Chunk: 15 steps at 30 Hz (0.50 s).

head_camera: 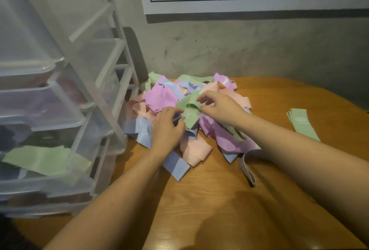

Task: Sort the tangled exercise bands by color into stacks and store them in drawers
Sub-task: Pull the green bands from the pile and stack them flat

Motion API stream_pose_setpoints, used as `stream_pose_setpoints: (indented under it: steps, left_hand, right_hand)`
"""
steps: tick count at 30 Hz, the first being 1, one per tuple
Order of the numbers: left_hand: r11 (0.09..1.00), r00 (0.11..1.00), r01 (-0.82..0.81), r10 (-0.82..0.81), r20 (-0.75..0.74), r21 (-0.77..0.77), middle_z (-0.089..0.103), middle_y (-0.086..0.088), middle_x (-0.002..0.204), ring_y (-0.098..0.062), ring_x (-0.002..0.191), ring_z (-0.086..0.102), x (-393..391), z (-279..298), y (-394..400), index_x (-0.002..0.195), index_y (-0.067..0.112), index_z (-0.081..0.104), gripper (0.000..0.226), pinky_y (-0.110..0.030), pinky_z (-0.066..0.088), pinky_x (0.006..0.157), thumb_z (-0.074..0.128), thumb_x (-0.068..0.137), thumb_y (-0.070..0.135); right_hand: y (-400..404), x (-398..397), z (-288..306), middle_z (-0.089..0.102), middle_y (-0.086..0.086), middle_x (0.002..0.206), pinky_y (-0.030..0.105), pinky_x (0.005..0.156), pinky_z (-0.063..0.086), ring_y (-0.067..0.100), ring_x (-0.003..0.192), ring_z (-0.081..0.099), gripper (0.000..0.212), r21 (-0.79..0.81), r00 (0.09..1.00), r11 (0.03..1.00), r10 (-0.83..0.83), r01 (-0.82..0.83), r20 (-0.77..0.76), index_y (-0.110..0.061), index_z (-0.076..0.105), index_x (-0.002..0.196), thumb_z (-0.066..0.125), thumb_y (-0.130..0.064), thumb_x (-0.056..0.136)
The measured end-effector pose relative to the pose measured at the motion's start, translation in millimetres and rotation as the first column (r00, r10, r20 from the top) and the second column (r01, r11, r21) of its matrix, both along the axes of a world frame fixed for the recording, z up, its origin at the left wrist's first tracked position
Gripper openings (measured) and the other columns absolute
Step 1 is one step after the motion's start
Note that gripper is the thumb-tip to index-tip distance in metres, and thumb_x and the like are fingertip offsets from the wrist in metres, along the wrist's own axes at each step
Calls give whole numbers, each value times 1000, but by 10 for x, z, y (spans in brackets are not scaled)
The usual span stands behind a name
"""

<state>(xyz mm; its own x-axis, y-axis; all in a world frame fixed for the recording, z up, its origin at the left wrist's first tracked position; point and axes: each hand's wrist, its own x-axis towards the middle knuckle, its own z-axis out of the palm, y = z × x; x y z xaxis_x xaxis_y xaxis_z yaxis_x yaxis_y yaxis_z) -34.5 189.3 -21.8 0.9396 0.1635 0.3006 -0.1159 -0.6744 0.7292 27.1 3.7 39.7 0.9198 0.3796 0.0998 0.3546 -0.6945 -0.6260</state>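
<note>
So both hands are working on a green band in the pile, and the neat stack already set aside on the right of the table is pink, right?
Not quite. The head view shows both the left hand and right hand on a green band in the pile, but the neat stack on the right of the table is green, not pink.

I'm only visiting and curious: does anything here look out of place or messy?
Yes. The exercise bands lie in one tangled, mixed-colour heap on the wooden table. A green band hangs over the front of a plastic drawer rather than lying inside. Only the small green stack at right looks tidy.
</note>
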Motion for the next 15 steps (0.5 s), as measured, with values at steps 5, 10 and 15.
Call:
stream_pose_setpoints:
  steps: [5,10,15]
  left_hand:
    - [999,998,-46,47,-35,23,65,4,118,-19,109,52,108,-35,25,117,23,66,27,-46,46,95,61,91,23]
    - [999,999,-33,34,-37,16,64,4,117,-17,108,50,144,-66,7,118,21,65,24,-37,44,90,63,95,29]
    - [999,999,-41,40,-28,-32,63,8,115,-16,110,49,184,-84,-2,118,23,64,27,-43,47,93,65,94,34]
  right_hand:
    - [232,336,-57,67,-2,123,28,88,47,14,106,61,30,-52,1000,999,-6,6,-3,-25,66,120,68,-34,92]
    - [252,508,-145,66,4,130,30,94,49,21,111,62,48,-148,993,988,-67,52,-94,-17,62,131,76,-30,87]
    - [154,463,-135,69,5,109,22,68,54,16,84,63,39,-68,977,996,-64,51,-204,-15,66,120,79,-17,84]
